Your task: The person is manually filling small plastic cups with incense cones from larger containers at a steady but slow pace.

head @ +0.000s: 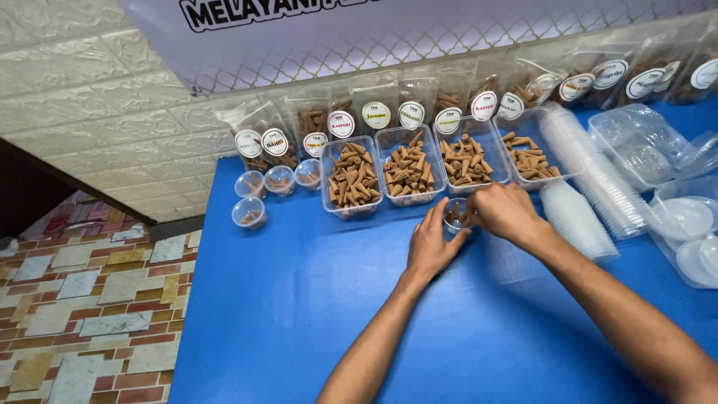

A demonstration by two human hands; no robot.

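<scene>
A small clear plastic cup (456,218) with a few brown incense cones in it stands on the blue table (299,314). My left hand (432,243) cups its left side and steadies it. My right hand (507,212) hovers over its right rim, fingers pinched on cones at the cup's mouth. Just behind the cup sit several clear tubs of brown cones, one (351,178) at the left, another (465,158) directly beyond my hands.
Several small filled cups (249,213) stand at the back left. Labelled pouches (376,112) of cones lean on the wall. Stacks of empty clear cups (591,179) and lids (684,221) lie at the right. The table's left edge drops to a tiled floor (82,299).
</scene>
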